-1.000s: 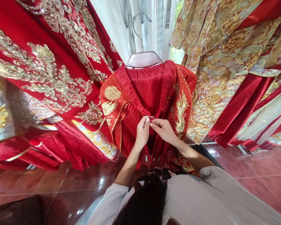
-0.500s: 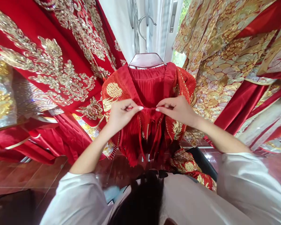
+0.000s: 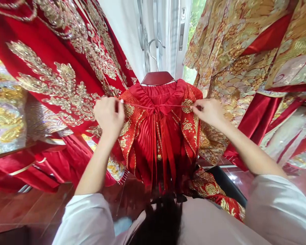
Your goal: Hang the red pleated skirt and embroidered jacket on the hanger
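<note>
In front of me a red garment [image 3: 147, 136] with gold embroidery and a pleated middle hangs on a hanger [image 3: 158, 78]. A thin red drawstring [image 3: 145, 107] stretches across its gathered neckline. My left hand [image 3: 109, 114] is closed on one end of the string, left of the collar. The other end is pinched in my right hand [image 3: 209, 110], beside the gold round motif on the garment's right shoulder. Between my hands the string is drawn nearly straight, and the collar edges meet in the middle. Red ribbons [image 3: 171, 146] hang down the front.
A red garment with silver-gold beading [image 3: 66, 85] hangs at left. Gold patterned garments [image 3: 226, 68] hang at right. A red embroidered cloth [image 3: 211, 189] lies over something black, low on the right. The hanger's hook [image 3: 153, 47] is up by a white door frame.
My hands have moved apart from the middle, drawing the string out to both sides. The neckline has gathered in and its edges have come together. The hanger's top has tipped and looks dark red.
</note>
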A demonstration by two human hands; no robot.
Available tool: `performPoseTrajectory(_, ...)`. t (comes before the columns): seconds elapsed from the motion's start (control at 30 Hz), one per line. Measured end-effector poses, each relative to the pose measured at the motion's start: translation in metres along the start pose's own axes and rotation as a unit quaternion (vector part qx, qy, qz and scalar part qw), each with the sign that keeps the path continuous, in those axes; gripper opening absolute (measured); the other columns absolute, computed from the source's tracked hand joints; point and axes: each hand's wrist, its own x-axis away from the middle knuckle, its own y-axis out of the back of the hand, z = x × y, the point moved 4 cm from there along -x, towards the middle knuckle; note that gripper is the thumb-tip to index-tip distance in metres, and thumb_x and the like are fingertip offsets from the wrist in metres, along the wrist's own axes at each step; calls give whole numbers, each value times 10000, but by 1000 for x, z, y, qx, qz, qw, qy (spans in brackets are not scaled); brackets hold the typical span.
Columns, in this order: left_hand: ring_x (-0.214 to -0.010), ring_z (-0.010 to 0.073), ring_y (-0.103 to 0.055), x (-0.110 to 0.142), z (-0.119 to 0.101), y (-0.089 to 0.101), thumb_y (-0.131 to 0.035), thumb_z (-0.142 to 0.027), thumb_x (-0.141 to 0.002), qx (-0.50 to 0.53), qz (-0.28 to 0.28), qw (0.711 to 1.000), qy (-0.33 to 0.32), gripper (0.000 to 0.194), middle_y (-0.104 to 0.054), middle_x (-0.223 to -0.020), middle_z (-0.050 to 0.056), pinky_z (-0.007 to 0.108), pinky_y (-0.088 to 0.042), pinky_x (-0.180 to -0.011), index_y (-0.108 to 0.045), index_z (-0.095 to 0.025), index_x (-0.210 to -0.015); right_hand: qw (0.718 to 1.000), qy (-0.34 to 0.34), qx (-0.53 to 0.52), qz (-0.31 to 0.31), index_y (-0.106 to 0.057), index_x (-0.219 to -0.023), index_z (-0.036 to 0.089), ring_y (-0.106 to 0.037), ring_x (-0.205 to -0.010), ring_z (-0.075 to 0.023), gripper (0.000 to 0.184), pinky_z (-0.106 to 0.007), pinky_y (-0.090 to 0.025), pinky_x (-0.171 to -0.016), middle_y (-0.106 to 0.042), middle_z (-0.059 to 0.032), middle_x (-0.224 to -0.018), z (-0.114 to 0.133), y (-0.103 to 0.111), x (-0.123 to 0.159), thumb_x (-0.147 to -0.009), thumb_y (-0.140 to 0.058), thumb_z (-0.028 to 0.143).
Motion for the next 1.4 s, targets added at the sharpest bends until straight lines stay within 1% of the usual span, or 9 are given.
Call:
performPoseTrajectory(0.07, -979, 295, -473, 15, -28, -15, -662, -363, -792, 59, 19, 998, -33, 204, -581, -936, 97, 455, -259, -964, -639, -178, -874, 997, 32, 65, 19, -661, -745, 144, -514, -733, -181, 164, -290, -342, -612, -621, -82, -764, 24, -10, -6, -817, -540, 228)
performPoseTrajectory(0.17, -1010, 316, -470, 38, -50, -50, -741, -338, -702, 180, 126, 975, -30, 223, -586, -954, 102, 440, -236, -1008, -613, -202, -824, 993, 69, 86, 44, -676, -919, 140, -507, -901, -233, 170, -320, -364, -702, -629, -112, -975, 57, -27, -13, -830, -550, 210)
performPoseTrajectory(0.37, -971, 325, -517, 58, -43, -92, -506, -194, -850, 102, 246, 964, -12, 85, -557, -900, 139, 409, -341, -893, -585, -171, -827, 987, 73, 104, 97, -617, -1013, 87, -493, -967, -264, 246, -319, -362, -708, -586, -168, -1045, 92, -57, -25, -923, -444, 237)
performPoseTrajectory(0.53, -793, 247, -563, 52, -47, -88, -440, -243, -915, 103, 275, 956, -23, 221, -604, -869, 111, 336, -407, -776, -640, -161, -868, 983, 34, 113, 143, -588, -1060, 88, -525, -996, -268, 306, -306, -380, -678, -592, -169, -1079, 90, -65, -31, -915, -319, 74)
performPoseTrajectory(0.73, -793, 233, -590, 46, -52, -85, -439, -208, -909, 120, 288, 949, -43, 251, -659, -854, 113, 326, -435, -784, -677, -134, -876, 983, -12, 84, 161, -568, -1056, 88, -603, -913, -284, 354, -315, -424, -679, -618, -178, -1025, 94, -65, -35, -986, -316, 326)
performPoseTrajectory(0.9, -764, 206, -597, 44, -54, -78, -462, -190, -881, 125, 280, 951, -21, 220, -669, -835, 78, 306, -435, -743, -678, -147, -870, 980, 14, 52, 190, -563, -1034, 104, -608, -946, -293, 216, -326, -432, -701, -626, -164, -1026, 93, -66, -38, -919, -384, 147)
performPoseTrajectory(1.17, -530, 97, -439, 35, -56, -69, -622, -170, -739, 289, 240, 925, 52, 95, -463, -563, -52, 226, -358, -591, -647, -160, -829, 982, -43, -119, 140, -513, -795, 133, -583, -864, -229, 99, -328, -429, -764, -618, -116, -907, 80, -70, -36, -829, -470, 50)
performPoseTrajectory(1.27, -492, 83, -380, 33, -58, -69, -636, -185, -728, 327, 244, 911, 61, 71, -410, -526, -67, 218, -329, -562, -639, -162, -795, 942, -125, -277, 142, -452, -707, 153, -572, -730, -163, 169, -289, -444, -702, -588, -58, -755, 74, -67, -36, -791, -478, 9)
performPoseTrajectory(1.4, -473, 79, -348, 31, -62, -70, -652, -193, -719, 350, 255, 899, 63, 71, -380, -507, -73, 214, -300, -530, -638, -165, -783, 804, -284, -483, 199, -392, -758, 174, -441, -474, -73, 211, -194, -378, -481, -465, 37, -579, 79, -64, -32, -757, -408, -37)
